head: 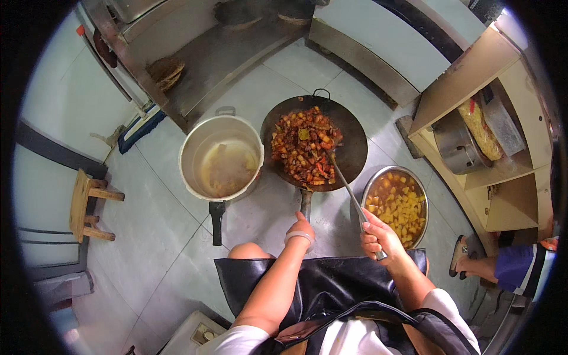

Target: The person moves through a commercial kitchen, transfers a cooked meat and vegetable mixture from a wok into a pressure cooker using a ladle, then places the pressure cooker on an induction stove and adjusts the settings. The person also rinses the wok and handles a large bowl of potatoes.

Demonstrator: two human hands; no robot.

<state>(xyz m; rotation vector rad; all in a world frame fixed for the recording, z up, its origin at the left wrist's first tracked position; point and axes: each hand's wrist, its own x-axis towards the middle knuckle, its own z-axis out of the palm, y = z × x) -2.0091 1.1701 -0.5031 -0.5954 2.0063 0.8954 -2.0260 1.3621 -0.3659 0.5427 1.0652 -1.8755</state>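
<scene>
A dark metal wok (350,133) rests on the floor in front of me, holding a stew of diced meat and red peppers (301,151). My left hand (301,231) grips the wok's handle (306,204) at its near end. In my right hand (381,237) is a long metal ladle (350,191), its head down in the food at the wok's right side. Left of the wok stands a pressure cooker pot (222,159) without a lid, with cloudy liquid inside. To the right, a steel basin (425,222) holds diced potatoes (399,204) in brown liquid.
A small wooden stool (80,206) and a blue floor brush (142,128) are at the left. On the right, a shelf unit (466,84) holds a steel pot (459,142) and bags. Another person's sandalled foot (461,259) shows at lower right. Steam hangs near the top.
</scene>
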